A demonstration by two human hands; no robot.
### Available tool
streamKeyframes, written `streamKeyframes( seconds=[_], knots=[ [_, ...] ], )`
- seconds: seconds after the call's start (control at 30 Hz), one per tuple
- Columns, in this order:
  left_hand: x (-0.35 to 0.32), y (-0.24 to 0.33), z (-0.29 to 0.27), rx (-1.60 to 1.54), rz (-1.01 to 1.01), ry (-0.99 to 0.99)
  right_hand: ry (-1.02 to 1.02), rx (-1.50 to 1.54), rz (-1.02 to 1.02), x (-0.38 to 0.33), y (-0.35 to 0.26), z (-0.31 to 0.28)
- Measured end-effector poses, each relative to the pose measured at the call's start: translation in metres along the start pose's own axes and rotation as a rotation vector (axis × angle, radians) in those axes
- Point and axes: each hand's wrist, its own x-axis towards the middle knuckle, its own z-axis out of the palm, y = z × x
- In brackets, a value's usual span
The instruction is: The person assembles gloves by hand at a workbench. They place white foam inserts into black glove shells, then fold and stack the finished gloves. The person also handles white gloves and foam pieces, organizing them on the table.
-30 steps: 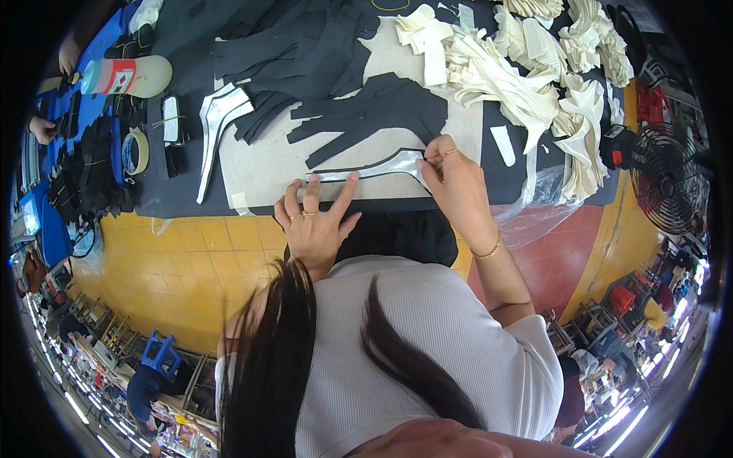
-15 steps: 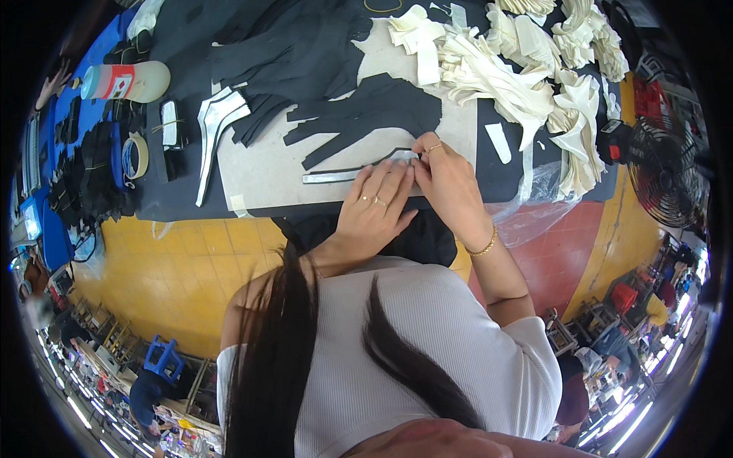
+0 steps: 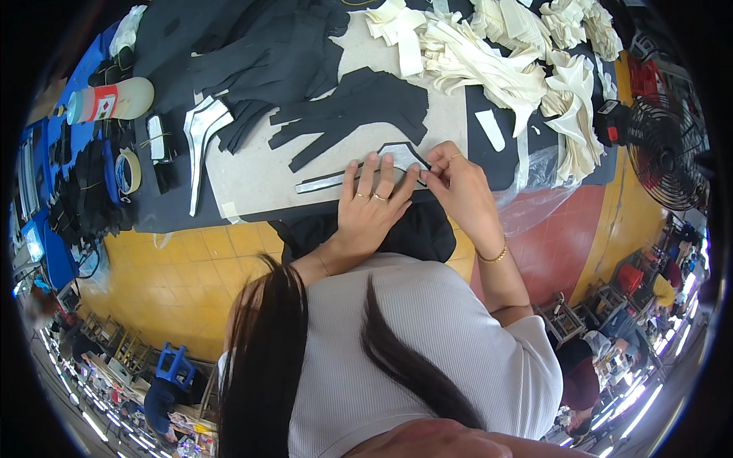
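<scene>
A curved black fabric piece (image 3: 321,184) with a grey-white inlay lies flat near the table's front edge, its narrow end to the left and its wide end to the right. Across its middle my left hand (image 3: 374,202) rests with fingers spread, touching the inlay. My right hand (image 3: 463,191) is at the wide end, thumb and forefinger closed in a pinch on the black border. The fingers hide exactly how much fabric they hold. Under the piece is a pale board (image 3: 256,172). Black cut strips (image 3: 382,107) lie just beyond it.
Left on the dark table are a stack of white curved pieces (image 3: 200,141), a tape roll (image 3: 128,171), a bound bundle (image 3: 157,139) and a bottle (image 3: 111,101). Cream fabric bundles (image 3: 489,76) fill the far right, near clear plastic (image 3: 538,179). A black fan (image 3: 663,156) stands at right.
My left fingers have spread apart, showing more of the inlay. My right hand has moved right and slightly nearer along the border. The whole view has shifted a little.
</scene>
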Motion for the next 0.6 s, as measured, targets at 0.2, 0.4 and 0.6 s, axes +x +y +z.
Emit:
streamKeyframes(
  seconds=[0.2,0.4,0.6],
  knots=[
    [0.001,0.003,-0.001,0.003,-0.014,-0.034,0.167,-0.239,-0.109,0.0,0.004,-0.007],
    [0.007,0.003,-0.008,-0.037,-0.055,-0.111,0.352,-0.398,-0.133,0.008,0.009,0.025],
    [0.006,0.003,-0.005,-0.011,-0.03,-0.099,0.432,-0.412,-0.16,0.011,0.016,0.031]
  ],
)
